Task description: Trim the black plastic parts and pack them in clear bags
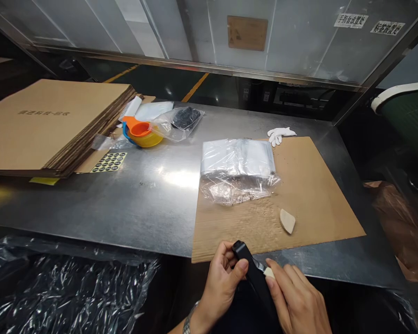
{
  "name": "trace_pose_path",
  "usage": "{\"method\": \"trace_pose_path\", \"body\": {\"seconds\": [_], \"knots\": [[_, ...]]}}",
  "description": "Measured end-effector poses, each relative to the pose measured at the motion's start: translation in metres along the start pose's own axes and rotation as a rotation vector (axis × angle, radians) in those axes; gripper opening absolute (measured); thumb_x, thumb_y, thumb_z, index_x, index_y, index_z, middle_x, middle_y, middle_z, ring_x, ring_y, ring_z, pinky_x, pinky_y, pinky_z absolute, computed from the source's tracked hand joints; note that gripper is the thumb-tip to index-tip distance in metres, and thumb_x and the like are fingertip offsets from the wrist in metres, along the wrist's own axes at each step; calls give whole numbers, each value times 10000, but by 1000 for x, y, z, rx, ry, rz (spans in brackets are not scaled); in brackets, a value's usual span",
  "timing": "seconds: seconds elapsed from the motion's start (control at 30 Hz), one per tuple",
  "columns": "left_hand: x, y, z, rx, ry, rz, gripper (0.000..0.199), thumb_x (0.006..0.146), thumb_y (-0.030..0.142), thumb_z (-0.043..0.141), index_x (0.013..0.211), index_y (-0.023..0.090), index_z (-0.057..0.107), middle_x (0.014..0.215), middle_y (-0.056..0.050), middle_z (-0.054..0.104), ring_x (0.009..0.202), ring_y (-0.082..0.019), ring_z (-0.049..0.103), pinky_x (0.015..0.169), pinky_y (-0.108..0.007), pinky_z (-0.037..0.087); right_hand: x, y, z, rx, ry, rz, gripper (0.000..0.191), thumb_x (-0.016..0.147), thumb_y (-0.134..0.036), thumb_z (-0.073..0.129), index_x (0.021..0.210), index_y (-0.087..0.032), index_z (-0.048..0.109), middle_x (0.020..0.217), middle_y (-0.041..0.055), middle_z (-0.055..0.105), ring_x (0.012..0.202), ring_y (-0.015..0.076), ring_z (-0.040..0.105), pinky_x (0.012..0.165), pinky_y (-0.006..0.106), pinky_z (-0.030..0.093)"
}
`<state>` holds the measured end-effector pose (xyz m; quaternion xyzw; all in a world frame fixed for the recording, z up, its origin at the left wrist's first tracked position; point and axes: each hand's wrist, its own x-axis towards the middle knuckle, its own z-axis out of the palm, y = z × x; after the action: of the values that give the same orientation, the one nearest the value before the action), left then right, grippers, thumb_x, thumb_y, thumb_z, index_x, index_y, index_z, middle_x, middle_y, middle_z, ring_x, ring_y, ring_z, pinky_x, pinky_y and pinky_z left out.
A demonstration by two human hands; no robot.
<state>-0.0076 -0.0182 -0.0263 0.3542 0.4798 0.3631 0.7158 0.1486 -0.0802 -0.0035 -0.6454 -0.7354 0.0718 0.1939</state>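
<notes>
My left hand (226,276), with a patterned band at the wrist, is closed round a long black part (242,250) with a smooth, rounded end. The part slants down to the right and its lower end blends into dark clothing. My right hand (296,292) pinches a small cream-coloured piece (269,272) with a shiny metallic bit at its tip, held against or very close to the black part. Its exact kind is too small to make out. Both hands are at the front edge of the metal table (160,218), just below a flat cardboard sheet (320,204).
On the cardboard lie clear plastic bags (237,160) and a beige wedge-shaped piece (287,221). A white glove (281,134) rests behind. Stacked cardboard (55,120), orange and yellow scoops (144,134) and a sticker sheet (109,162) are left. Black plastic wrap (69,287) covers something below the table.
</notes>
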Motion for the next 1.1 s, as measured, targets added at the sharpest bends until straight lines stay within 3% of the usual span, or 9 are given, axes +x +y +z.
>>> {"method": "trace_pose_path", "body": {"seconds": [0.27,0.47,1.1], "knots": [[-2,-8,0,-41,8,-18,370,709,457,651,873,195,449,745,-1,549,652,-124,524,539,-217,448,1,3,3,-15,10,53,359,939,-311,314,1071,-157,609,695,49,628,617,159,616,526,236,482],[-1,-8,1,-68,-13,-24,364,718,456,645,867,193,443,751,-4,549,640,-111,513,523,-198,427,4,7,-4,94,-8,108,342,937,-305,320,1067,-178,610,783,50,658,696,160,637,573,237,506],[-5,-3,2,-28,-51,-24,407,704,488,644,877,181,442,751,-2,546,651,-103,493,536,-198,430,14,-5,-9,67,27,-19,340,938,-275,319,1067,-138,603,665,44,607,595,154,593,529,240,466]]}}
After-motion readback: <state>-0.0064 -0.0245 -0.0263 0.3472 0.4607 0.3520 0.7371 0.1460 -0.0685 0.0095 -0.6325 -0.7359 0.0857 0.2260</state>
